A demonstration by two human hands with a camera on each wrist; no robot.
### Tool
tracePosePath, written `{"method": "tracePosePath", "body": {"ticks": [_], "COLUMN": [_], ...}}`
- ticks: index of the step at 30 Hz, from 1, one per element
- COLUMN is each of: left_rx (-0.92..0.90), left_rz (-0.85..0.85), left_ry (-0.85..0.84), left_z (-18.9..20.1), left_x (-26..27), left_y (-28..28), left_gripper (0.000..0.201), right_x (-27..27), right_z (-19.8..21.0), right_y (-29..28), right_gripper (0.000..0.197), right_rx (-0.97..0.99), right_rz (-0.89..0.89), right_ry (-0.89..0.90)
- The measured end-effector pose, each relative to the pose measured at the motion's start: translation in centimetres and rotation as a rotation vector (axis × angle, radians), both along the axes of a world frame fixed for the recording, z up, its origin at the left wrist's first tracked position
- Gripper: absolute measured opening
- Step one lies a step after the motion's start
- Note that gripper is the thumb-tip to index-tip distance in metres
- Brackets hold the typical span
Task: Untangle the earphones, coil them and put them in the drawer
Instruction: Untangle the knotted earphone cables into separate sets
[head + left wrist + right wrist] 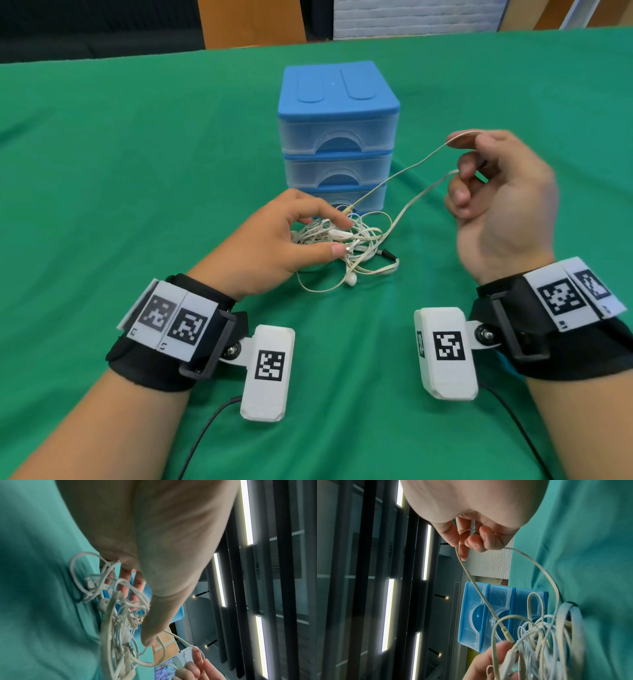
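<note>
A tangle of white earphones [356, 236] lies on the green cloth just in front of the blue three-drawer unit [337, 137], whose drawers are all shut. My left hand [342, 236] rests on the tangle and pinches part of it between thumb and fingers. My right hand [460, 157] is raised to the right of the drawers and holds a loop of cord; two strands run from it down to the tangle. In the right wrist view the cord [476, 588] leaves my curled fingers [471, 540] and crosses in front of the drawer unit [471, 615]. The left wrist view shows the tangle [120, 615] under my palm.
The green tablecloth [137, 171] spreads wide on all sides of the drawer unit. An earbud [351, 279] and a black plug [388, 254] trail out of the tangle toward me. A wooden panel [251, 24] stands beyond the table's far edge.
</note>
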State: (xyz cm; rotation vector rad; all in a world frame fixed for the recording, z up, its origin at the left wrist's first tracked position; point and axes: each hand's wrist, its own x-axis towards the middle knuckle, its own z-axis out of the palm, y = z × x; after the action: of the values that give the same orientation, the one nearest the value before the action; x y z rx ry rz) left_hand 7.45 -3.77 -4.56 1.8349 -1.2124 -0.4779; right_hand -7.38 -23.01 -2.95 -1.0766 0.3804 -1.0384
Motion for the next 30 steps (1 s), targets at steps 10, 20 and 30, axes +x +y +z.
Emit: {"method": "tracePosePath", "body": {"ticks": [10,20,30], "left_rx": [-0.086,-0.157,-0.183], "left_rz": [0.07,0.065,0.064], "left_ry": [-0.018,-0.031,-0.006], "left_z": [-0.4,-0.3,-0.1], "left_x": [0.4,0.5,0.2], "left_y": [-0.5,-0.6,-0.7], "left_gripper": [0.009,0.008,0.015], "right_x": [0.1,0.8,0.9], "right_z": [0.4,-0.4,-1.1], "right_y": [0.8,2.6,2.0], "right_gripper": [0.056,0.02,0.012], "right_rx": [-0.236,-0.529,-0.58], "right_rz": [0.059,0.452,0.479], "right_ry": [0.102,0.438,0.48]}}
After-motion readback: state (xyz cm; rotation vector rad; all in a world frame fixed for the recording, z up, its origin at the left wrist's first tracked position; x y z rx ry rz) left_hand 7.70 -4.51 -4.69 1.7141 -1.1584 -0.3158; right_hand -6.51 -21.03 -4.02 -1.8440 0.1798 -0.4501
